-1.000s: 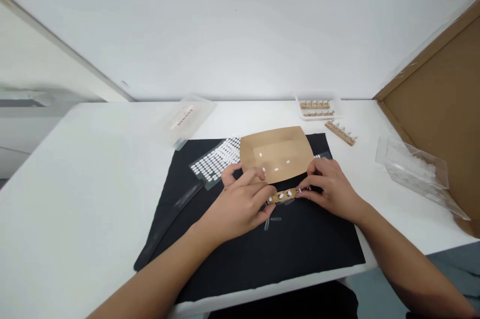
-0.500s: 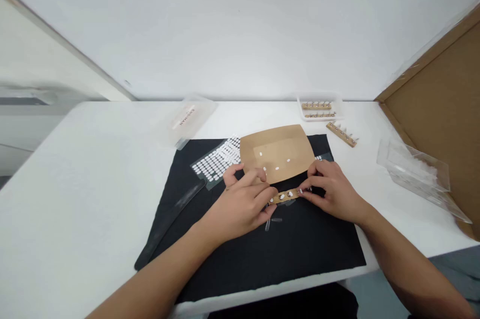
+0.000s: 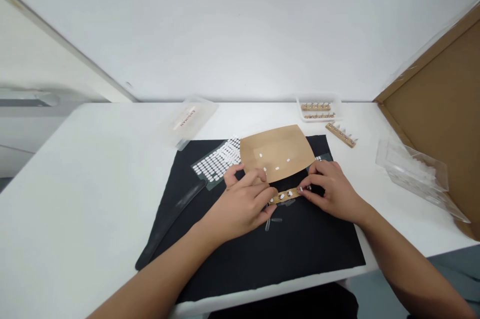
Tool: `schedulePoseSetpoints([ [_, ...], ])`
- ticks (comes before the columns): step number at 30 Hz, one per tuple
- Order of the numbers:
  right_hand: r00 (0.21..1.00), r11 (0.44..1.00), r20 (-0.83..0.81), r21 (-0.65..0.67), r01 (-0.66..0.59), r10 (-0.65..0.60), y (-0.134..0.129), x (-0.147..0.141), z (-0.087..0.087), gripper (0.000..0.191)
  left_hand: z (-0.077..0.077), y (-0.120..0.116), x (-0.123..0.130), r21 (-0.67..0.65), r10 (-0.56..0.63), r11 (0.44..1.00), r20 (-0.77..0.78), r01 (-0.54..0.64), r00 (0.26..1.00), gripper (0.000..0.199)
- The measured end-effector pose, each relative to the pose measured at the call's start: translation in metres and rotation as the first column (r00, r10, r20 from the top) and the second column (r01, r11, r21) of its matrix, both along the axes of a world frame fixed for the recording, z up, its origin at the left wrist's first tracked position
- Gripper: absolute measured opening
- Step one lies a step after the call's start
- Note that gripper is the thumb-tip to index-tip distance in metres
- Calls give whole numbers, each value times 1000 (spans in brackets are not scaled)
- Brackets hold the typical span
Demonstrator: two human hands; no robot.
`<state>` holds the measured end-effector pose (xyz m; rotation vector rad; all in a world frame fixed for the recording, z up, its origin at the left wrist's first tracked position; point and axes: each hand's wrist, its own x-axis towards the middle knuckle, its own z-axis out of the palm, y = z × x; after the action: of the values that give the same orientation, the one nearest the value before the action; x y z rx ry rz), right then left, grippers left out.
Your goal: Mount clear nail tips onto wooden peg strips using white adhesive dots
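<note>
A narrow wooden strip (image 3: 285,197) with several white oval stickers (image 3: 282,197) along its top lies between my hands over the black cloth (image 3: 300,254). My left hand (image 3: 243,204) is closed on the strip's left end, thumb below and fingers above. At the right end, my right hand (image 3: 330,189) pinches with thumb and forefinger around a small white oval sticker (image 3: 301,189); the fingers partly hide that end. Clear nail tips (image 3: 267,225) lie on the cloth just below the strip. Behind it sits a brown paper tray (image 3: 275,141) with several loose white ovals inside.
Sheets of white oval stickers (image 3: 212,166) and a dark curved tool (image 3: 168,224) lie on the left of the cloth. At the back are a plastic pouch (image 3: 193,116), a clear box (image 3: 318,118) of pin strips, and another strip (image 3: 340,135). Clear plastic cases (image 3: 416,169) stand right.
My right fingertips have shifted very slightly at the strip's right end, around the white oval there. My left hand keeps its hold; the rest looks the same.
</note>
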<state>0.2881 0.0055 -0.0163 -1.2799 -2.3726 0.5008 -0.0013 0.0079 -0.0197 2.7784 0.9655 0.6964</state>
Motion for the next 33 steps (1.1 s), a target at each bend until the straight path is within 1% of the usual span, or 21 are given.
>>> schedulePoseSetpoints([
  [7,999,1000,28,-22,-21,21,0,3,6,2,0,-2,0,-8,7,1000,15,-7,1000,7],
  [17,1000,999,9,-33,-30,30,0,1,1,2,0,-1,0,-15,-14,1000,21,14,1000,7],
  [24,999,999,35,-31,-21,22,0,1,4,3,-1,-1,-1,-21,-18,1000,10,18,1000,6],
  [33,999,998,13,-54,-32,33,-1,-2,7,3,0,-2,-1,-31,0,1000,-9,-1,1000,5],
])
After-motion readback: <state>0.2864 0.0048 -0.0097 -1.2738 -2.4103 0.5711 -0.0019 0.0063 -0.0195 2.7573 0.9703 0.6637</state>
